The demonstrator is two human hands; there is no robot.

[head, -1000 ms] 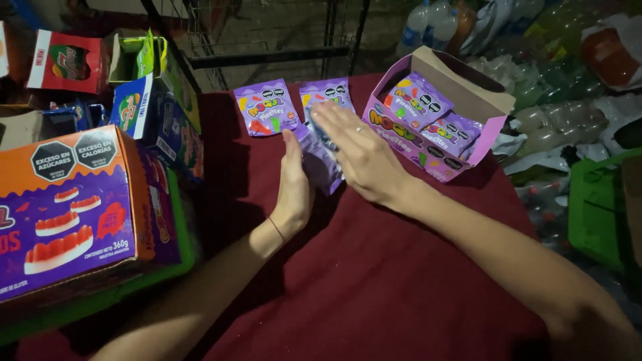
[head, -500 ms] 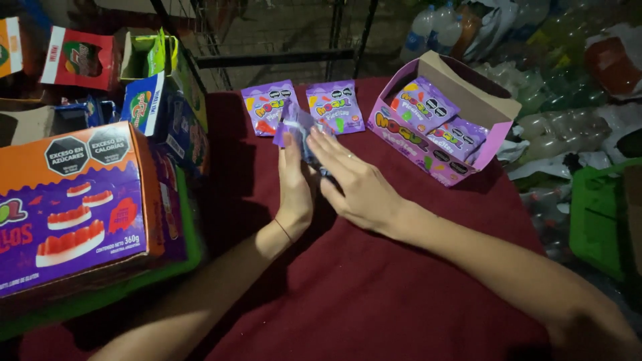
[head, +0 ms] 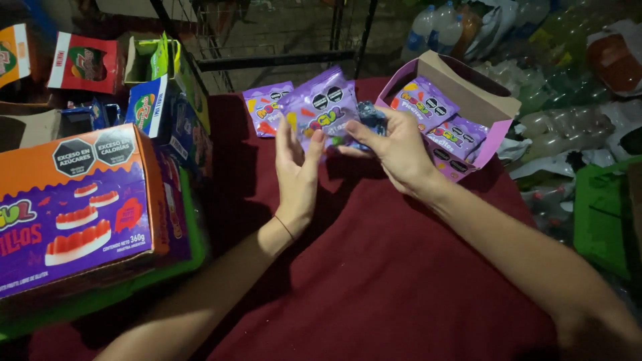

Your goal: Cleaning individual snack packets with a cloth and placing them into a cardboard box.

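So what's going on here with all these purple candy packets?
A person is handling purple candy packets over a dark red cloth. Both hands hold up a small stack of packets: the left hand is flat against its near side and the right hand grips it from the right. Another packet lies flat on the cloth just behind. To the right an open pink display box holds more packets. A large orange and purple carton sits on the left.
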